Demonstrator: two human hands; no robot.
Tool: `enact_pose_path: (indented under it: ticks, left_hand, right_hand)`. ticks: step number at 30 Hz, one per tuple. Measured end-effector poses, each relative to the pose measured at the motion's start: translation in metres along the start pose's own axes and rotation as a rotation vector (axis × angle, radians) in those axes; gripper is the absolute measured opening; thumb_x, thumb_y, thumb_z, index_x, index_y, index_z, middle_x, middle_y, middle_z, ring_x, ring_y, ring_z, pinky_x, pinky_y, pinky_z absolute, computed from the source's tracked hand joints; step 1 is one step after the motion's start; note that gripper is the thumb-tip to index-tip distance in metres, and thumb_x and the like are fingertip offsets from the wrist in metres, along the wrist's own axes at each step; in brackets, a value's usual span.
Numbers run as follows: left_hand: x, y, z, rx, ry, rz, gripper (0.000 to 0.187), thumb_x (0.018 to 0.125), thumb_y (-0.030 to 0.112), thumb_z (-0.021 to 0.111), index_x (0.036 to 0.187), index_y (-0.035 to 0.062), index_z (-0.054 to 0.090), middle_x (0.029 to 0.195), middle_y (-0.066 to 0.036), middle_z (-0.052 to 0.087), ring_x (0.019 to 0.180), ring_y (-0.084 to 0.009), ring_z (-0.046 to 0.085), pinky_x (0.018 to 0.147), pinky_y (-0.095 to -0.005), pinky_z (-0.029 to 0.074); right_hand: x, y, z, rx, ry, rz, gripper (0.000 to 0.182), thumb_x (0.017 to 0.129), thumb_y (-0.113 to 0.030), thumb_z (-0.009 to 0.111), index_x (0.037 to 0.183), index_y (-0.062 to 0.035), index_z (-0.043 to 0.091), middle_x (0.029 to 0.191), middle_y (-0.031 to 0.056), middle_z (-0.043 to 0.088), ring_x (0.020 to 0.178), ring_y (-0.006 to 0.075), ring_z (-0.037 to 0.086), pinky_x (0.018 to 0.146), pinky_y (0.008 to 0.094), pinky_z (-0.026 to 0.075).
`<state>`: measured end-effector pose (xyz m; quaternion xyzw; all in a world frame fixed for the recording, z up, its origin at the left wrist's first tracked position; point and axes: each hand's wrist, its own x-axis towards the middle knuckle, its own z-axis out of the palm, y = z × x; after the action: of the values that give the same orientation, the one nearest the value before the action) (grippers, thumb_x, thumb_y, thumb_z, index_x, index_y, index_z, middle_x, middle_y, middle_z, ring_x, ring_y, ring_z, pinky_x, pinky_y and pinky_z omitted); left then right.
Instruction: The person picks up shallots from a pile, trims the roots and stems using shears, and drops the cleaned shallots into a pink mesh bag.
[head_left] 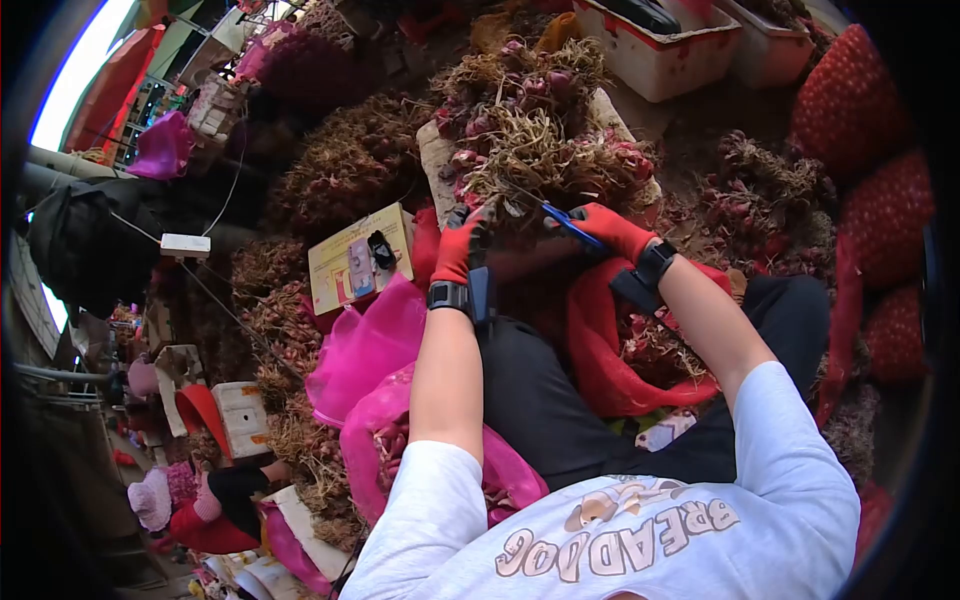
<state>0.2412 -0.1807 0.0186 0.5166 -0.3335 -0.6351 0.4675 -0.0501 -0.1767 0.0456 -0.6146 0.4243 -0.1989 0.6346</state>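
Note:
Both my hands wear red gloves and meet the near edge of a heap of red shallots with dry tops. My left hand has its fingers bent at the heap; what they hold, if anything, is too small to tell. In my right hand are blue-handled scissors, pointing toward the heap. Below my right hand a red mesh bag lies open with shallots inside. A pink mesh bag lies below my left hand, also with shallots.
A cardboard box with a phone on it stands left of my left hand. White bins are at the top. Full red sacks line the right side. Another person in a pink hat sits at the lower left.

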Motion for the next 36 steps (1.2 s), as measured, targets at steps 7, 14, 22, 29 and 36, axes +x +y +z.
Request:
enact_pose_path:
  ticks: [7,14,22,29,36]
  left_hand:
    - [0.013,-0.019,-0.045,0.191,0.173,0.325,0.037,0.083,0.025,0.069,0.114,0.008,0.056,0.09,-0.005,0.064,0.066,-0.0115,0.06,0.056,-0.023,0.048]
    - [0.026,-0.048,-0.087,1.002,0.375,0.676,0.04,0.087,0.039,0.061,0.112,0.0075,0.058,0.085,-0.005,0.062,0.064,-0.0158,0.058,0.056,-0.029,0.048]
    - [0.022,-0.025,-0.048,0.291,0.307,0.269,0.028,0.091,0.032,0.057,0.098,0.005,0.06,0.08,-0.003,0.06,0.067,-0.0132,0.056,0.06,-0.0278,0.046]
    - [0.031,-0.03,-0.049,0.263,0.281,0.249,0.035,0.092,0.044,0.052,0.095,0.0095,0.061,0.081,-0.002,0.06,0.058,-0.0145,0.057,0.045,-0.0299,0.048]
    - [-0.019,0.042,0.036,0.404,0.29,0.266,0.035,0.092,0.036,0.051,0.102,0.004,0.06,0.092,-0.013,0.063,0.081,-0.0263,0.06,0.068,-0.0371,0.047]
  right_hand:
    - [-0.031,-0.018,0.028,0.557,-0.295,0.225,0.044,0.09,-0.045,0.056,0.111,-0.0067,0.061,0.069,0.0012,0.057,0.055,0.0083,0.055,0.047,0.0222,0.044]
    - [-0.009,-0.004,0.049,0.652,-0.394,0.329,0.045,0.092,-0.046,0.053,0.118,-0.0099,0.056,0.075,-0.0022,0.058,0.058,0.006,0.054,0.049,0.0211,0.046]
    - [-0.024,-0.014,0.059,0.59,-0.232,0.309,0.037,0.092,-0.04,0.055,0.125,-0.0239,0.052,0.072,-0.0031,0.057,0.051,0.0063,0.052,0.045,0.0217,0.043]
    - [-0.027,-0.011,0.066,0.485,-0.289,0.242,0.047,0.093,-0.052,0.046,0.122,-0.017,0.054,0.067,-0.0016,0.056,0.049,0.0081,0.051,0.045,0.023,0.044]
    - [0.036,-0.003,0.075,0.53,-0.073,-0.021,0.049,0.088,-0.051,0.054,0.113,-0.0096,0.058,0.079,0.0036,0.063,0.069,0.0107,0.061,0.056,0.0252,0.047]
